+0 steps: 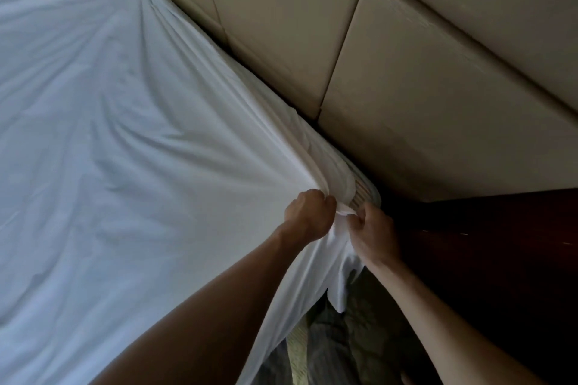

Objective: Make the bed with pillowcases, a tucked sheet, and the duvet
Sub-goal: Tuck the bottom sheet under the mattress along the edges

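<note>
Wrinkled white sheet (109, 134) lies over mattress (365, 194), corner nr headboard (406, 72) bare

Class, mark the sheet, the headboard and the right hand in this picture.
sheet (125, 134): head view, on its flat spread middle.
headboard (406, 81): head view, on a padded panel's face.
right hand (375, 233): head view, on the back of the hand.

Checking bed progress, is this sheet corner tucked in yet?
No, the left hand and right hand grip the loose corner of the sheet, baring the mattress.
</note>
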Demonstrator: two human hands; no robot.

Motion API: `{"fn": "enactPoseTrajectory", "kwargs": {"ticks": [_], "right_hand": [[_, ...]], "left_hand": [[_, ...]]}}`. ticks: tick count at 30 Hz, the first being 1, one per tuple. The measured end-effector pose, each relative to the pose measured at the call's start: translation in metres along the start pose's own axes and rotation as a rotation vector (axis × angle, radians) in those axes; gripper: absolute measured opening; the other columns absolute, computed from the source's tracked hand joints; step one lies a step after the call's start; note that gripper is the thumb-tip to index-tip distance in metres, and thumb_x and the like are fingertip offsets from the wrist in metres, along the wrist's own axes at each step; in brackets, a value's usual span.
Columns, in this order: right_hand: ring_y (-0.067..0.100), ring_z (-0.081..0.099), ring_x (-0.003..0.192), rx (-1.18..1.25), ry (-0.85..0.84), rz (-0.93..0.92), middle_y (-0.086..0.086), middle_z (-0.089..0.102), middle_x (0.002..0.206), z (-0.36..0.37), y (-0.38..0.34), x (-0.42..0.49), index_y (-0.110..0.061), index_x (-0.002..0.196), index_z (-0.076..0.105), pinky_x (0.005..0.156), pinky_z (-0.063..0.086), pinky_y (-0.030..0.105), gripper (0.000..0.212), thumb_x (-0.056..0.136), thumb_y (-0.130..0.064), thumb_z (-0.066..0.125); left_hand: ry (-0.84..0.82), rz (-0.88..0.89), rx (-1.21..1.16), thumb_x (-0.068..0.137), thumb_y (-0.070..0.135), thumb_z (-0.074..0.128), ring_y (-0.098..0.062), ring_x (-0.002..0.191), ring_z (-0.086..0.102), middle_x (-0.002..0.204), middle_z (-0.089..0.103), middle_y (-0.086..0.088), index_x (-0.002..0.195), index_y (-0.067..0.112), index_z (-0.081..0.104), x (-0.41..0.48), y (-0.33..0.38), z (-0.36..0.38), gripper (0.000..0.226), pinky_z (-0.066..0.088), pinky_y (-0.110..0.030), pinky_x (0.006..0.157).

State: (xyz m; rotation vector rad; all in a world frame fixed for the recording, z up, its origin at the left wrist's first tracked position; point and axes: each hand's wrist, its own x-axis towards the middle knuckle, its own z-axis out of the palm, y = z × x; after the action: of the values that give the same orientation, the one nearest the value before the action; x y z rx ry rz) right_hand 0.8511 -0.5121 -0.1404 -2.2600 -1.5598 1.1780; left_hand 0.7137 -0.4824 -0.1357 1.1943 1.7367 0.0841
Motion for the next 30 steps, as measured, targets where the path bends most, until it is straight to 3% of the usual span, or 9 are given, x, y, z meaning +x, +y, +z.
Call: {"fn": "enactPoseTrajectory", "kwargs": {"ticks": [6, 11, 15, 17, 19, 21, 24, 28, 30], "right_hand": [[0.009, 0.064, 0.078, 0.365, 0.211, 0.135, -0.001, 0.060, 0.087, 0.021, 0.009, -0.013, -0.015, 0.093, 0.051, 0.061, 0.050, 0.019, 0.007, 0.096, -0.010, 0.055], [0.008, 0.064, 0.095, 0.338, 0.180, 0.061, -0.007, 0.061, 0.103, 0.038, 0.019, -0.015, -0.019, 0.106, 0.053, 0.080, 0.057, 0.028, 0.016, 0.093, -0.024, 0.061], [0.015, 0.033, 0.141, 0.001, 0.042, -0.073, -0.002, 0.031, 0.154, 0.055, 0.042, -0.022, -0.028, 0.145, 0.038, 0.110, 0.043, 0.039, 0.056, 0.093, -0.030, 0.059], [0.023, 0.024, 0.148, -0.152, 0.010, -0.095, 0.001, 0.021, 0.160, 0.051, 0.051, -0.016, -0.028, 0.152, 0.029, 0.115, 0.038, 0.045, 0.066, 0.093, -0.028, 0.059], [0.026, 0.041, 0.138, -0.181, 0.035, -0.135, 0.004, 0.036, 0.150, 0.046, 0.057, -0.007, -0.023, 0.143, 0.042, 0.108, 0.046, 0.045, 0.052, 0.093, -0.022, 0.058], [0.022, 0.058, 0.116, -0.046, 0.072, -0.111, 0.003, 0.051, 0.129, 0.037, 0.053, 0.000, -0.020, 0.125, 0.053, 0.092, 0.055, 0.037, 0.032, 0.093, -0.020, 0.053], [0.013, 0.062, 0.089, 0.154, 0.086, -0.034, -0.001, 0.057, 0.107, 0.023, 0.041, 0.004, -0.015, 0.123, 0.047, 0.069, 0.050, 0.022, 0.028, 0.097, -0.023, 0.053], [0.022, 0.065, 0.099, 0.450, -0.032, 0.145, 0.006, 0.068, 0.109, 0.013, 0.033, 0.005, -0.009, 0.120, 0.061, 0.083, 0.051, 0.032, 0.040, 0.106, -0.038, 0.036], [0.013, 0.070, 0.088, 0.586, -0.204, 0.240, 0.000, 0.075, 0.094, 0.011, 0.029, 0.005, -0.016, 0.106, 0.071, 0.077, 0.053, 0.029, 0.042, 0.105, -0.037, 0.035]], "left_hand": [[-0.023, -0.042, -0.170, 0.091, 0.046, 0.030, -0.027, 0.088, 0.064, 0.096, 0.068, -0.008, 0.090, 0.010, 0.065, 0.009, 0.002, 0.014, 0.050, 0.053, -0.047, 0.089], [0.105, 0.207, 0.220, 0.104, 0.043, 0.032, -0.025, 0.122, 0.034, 0.135, 0.032, -0.005, 0.106, 0.020, 0.068, 0.008, 0.010, 0.021, 0.043, 0.037, -0.044, 0.103], [-0.058, 0.310, 0.346, 0.104, 0.040, 0.038, -0.029, 0.150, 0.004, 0.162, 0.007, -0.005, 0.125, 0.034, 0.065, 0.024, 0.008, 0.021, 0.035, 0.021, -0.052, 0.115], [-0.143, 0.349, 0.379, 0.104, 0.040, 0.035, -0.025, 0.153, -0.008, 0.167, -0.002, 0.000, 0.136, 0.039, 0.056, 0.029, 0.002, 0.025, 0.038, 0.012, -0.055, 0.120], [-0.104, 0.362, 0.325, 0.104, 0.033, 0.037, -0.024, 0.154, 0.001, 0.167, 0.009, 0.002, 0.138, 0.034, 0.054, 0.028, -0.004, 0.027, 0.038, 0.015, -0.054, 0.119], [0.094, 0.370, 0.147, 0.100, 0.021, 0.043, -0.024, 0.145, 0.031, 0.155, 0.034, 0.000, 0.128, 0.024, 0.061, 0.027, -0.008, 0.026, 0.034, 0.035, -0.048, 0.111], [0.281, 0.208, -0.089, 0.097, 0.026, 0.051, -0.025, 0.118, 0.052, 0.134, 0.041, -0.004, 0.122, 0.014, 0.057, 0.025, -0.011, 0.026, 0.028, 0.051, -0.041, 0.095], [-0.004, -0.251, -0.500, 0.069, 0.082, 0.059, -0.029, 0.111, 0.060, 0.133, 0.051, -0.008, 0.135, 0.011, 0.042, 0.028, -0.009, 0.029, 0.099, 0.056, -0.046, 0.091], [-0.142, -0.376, -0.680, 0.057, 0.087, 0.062, -0.028, 0.106, 0.066, 0.124, 0.062, -0.007, 0.132, 0.013, 0.047, 0.027, -0.008, 0.030, 0.106, 0.058, -0.046, 0.089]]}}
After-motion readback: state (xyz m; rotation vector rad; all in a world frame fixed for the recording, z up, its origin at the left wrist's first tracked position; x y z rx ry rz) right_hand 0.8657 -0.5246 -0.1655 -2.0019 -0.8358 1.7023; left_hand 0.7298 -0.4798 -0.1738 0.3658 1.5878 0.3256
